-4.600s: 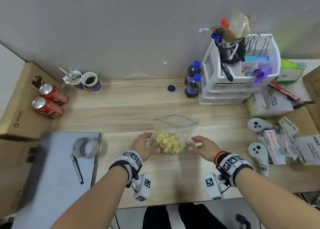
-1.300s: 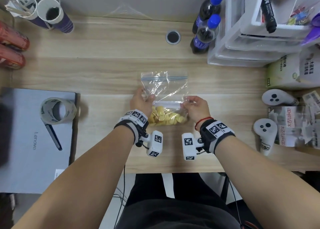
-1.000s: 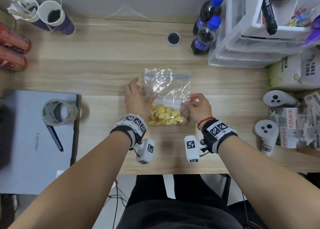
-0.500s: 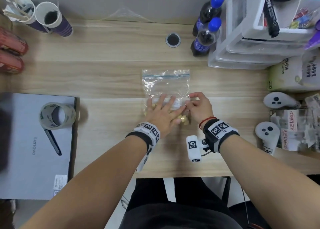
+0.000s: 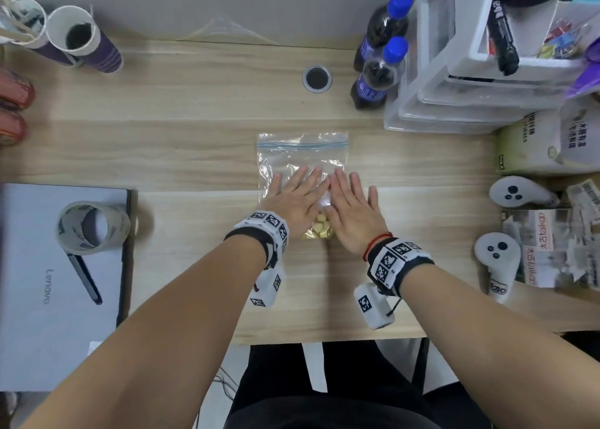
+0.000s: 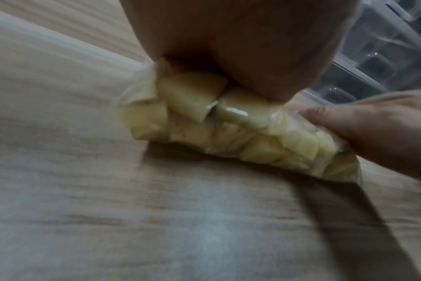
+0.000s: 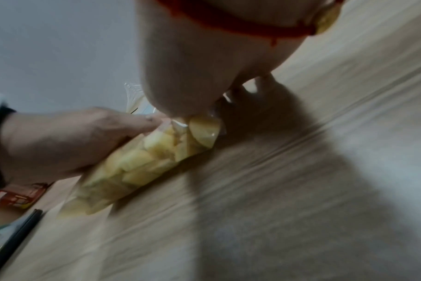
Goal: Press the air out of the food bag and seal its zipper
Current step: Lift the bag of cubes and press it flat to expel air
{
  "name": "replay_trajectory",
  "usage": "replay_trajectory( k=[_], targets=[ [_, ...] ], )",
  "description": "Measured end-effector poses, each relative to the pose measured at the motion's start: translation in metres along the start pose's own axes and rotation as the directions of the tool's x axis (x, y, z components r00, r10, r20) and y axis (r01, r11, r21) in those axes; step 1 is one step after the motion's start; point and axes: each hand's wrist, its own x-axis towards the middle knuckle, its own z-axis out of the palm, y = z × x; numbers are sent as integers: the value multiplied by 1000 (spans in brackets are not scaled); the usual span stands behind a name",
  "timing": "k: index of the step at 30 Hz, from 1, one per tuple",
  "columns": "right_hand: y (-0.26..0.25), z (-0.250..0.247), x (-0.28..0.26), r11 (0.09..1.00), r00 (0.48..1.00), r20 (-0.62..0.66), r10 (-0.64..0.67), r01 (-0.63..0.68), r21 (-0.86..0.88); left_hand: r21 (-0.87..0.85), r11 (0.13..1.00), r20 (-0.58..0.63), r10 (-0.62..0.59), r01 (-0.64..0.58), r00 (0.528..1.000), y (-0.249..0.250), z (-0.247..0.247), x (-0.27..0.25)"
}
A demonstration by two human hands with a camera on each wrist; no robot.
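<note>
A clear zip bag (image 5: 302, 155) lies flat on the wooden desk (image 5: 194, 155), its blue zipper strip (image 5: 302, 142) at the far end. Yellow food cubes (image 5: 319, 230) fill its near end and also show in both wrist views (image 6: 228, 136) (image 7: 156, 152). My left hand (image 5: 292, 194) lies flat on the bag's left half with straight fingers. Beside it my right hand (image 5: 349, 204) presses flat on the right half, its outer fingers on the desk. The heel of each palm rests on the cubes (image 6: 252, 57) (image 7: 192, 66).
Two dark soda bottles (image 5: 380, 68) and white plastic drawers (image 5: 470, 87) stand at the back right. Two white controllers (image 5: 496, 259) and packets lie to the right. On the left lies a laptop (image 5: 48, 282) with a tape roll (image 5: 92, 227); paper cups (image 5: 81, 38) stand at the back left.
My right hand has let go of the bag's right edge and now lies flat on it. The left hand has slid a little left and forward. The bag looks flatter.
</note>
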Motion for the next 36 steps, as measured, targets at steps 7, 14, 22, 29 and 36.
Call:
replay_trajectory(
  k=[7,14,22,29,36],
  targets=[
    [-2,-3,2,998,994,93,52,-49,-41,-91,995,-49,23,-27,999,-21,1,-45],
    [-2,-7,4,997,989,137,61,-52,-62,10,999,25,-38,38,999,-56,5,-63],
    [-31,-26,2,976,980,0,-201,200,-88,23,998,43,-59,58,997,-55,4,-60],
    [-41,-8,15,954,926,228,-301,290,83,58,996,34,-64,62,997,-48,2,-64],
    [-38,-6,20,962,936,224,-271,259,86,-1,1000,-38,-17,17,999,-52,8,-59]
  ],
)
